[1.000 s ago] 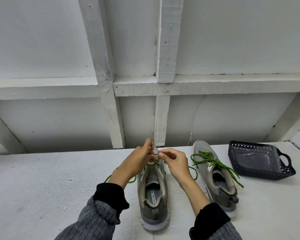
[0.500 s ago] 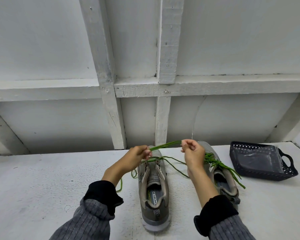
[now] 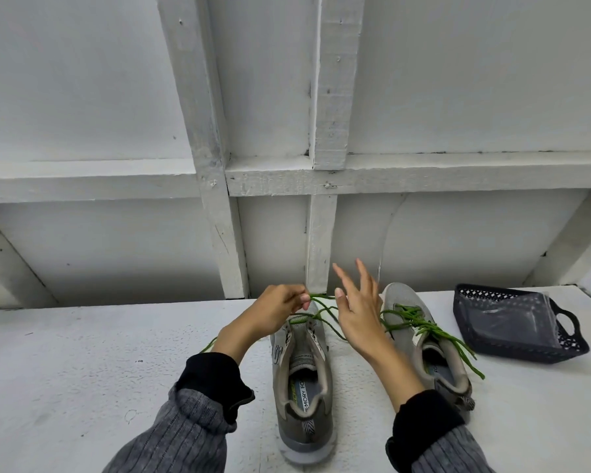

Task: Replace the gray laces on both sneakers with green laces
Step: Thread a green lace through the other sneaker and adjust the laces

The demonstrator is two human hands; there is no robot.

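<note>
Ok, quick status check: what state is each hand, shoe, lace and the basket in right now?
left hand: pinches the green lace
right hand: fingers spread, holds nothing
near sneaker: upright, only its front eyelets laced
far sneaker: upright, green-laced, lace ends loose, untied
basket: tilted, holds a clear bag

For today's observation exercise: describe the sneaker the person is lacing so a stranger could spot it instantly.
On the white table, two gray sneakers stand toes to the wall. Take the sneaker between the person's forearms, left of the other sneaker. Unlike that fully laced neighbour, it has green lace only near its toe, pinched by the left hand.
</note>
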